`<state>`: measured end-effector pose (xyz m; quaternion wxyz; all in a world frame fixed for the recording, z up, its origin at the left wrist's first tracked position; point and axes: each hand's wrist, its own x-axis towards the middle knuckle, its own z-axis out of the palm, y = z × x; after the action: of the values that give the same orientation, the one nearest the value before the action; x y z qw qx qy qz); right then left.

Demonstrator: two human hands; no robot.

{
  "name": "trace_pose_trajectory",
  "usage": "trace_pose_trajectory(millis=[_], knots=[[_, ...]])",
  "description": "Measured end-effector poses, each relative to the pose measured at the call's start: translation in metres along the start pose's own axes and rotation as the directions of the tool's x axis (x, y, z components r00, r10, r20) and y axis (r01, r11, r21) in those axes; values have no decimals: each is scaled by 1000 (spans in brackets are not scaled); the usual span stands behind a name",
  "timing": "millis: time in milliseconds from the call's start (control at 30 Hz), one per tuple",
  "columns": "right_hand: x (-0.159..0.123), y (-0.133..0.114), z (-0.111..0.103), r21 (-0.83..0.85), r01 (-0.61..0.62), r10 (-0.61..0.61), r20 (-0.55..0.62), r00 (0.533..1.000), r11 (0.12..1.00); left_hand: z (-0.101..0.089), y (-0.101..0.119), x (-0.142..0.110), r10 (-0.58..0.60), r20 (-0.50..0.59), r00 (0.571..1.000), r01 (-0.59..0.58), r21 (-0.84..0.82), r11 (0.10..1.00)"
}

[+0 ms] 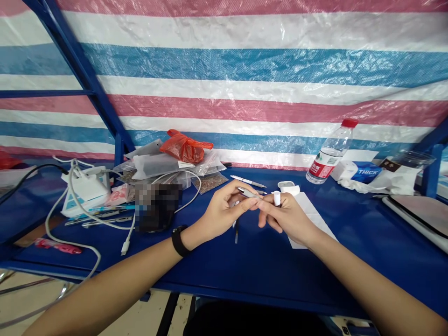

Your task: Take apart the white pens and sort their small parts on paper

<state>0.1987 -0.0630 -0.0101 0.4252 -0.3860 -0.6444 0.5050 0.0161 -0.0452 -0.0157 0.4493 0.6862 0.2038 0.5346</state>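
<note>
Two hands met above a blue desk (227, 275) around a silver pen (248, 192).
The left hand (220, 210) clamped the pen between thumb and fingers, visible end leftward; its other end lay at the right hand's (290, 217) fingertips, whose fingers also gripped a white cylinder (277, 197).

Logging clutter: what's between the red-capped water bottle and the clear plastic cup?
In the head view, a tissue pack marked THICK, with crumpled white tissue in front.

The pen (248, 192) is silvery grey, the table (262, 275) blue, the sheeting (259, 65) striped red, white, blue.
</note>
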Motion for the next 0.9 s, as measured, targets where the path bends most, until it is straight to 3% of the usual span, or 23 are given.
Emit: trace_pose_trajectory(millis=[133,233,367,600,800,900], knots=[[-2,-3,9,143,-60,65,-32,997,988,3,-1,-1,39,5,999,-39,24,999],[-1,-3,16,275,-118,146,-86,985,954,2,-5,-1,125,5,992,-125,138,983],[-1,-7,18,289,-145,198,-163,967,946,0,-11,-3,191,69,979,-202,287,936],[-3,-8,19,233,-199,246,-192,950,952,4,-15,-4,133,22,991,-133,305,943],[1,-3,14,303,-222,280,-164,946,927,0,-21,-4,69,127,990,-97,230,968],[2,-4,14,335,-230,302,-181,936,914,0,-23,-4,57,115,992,-79,200,976]])
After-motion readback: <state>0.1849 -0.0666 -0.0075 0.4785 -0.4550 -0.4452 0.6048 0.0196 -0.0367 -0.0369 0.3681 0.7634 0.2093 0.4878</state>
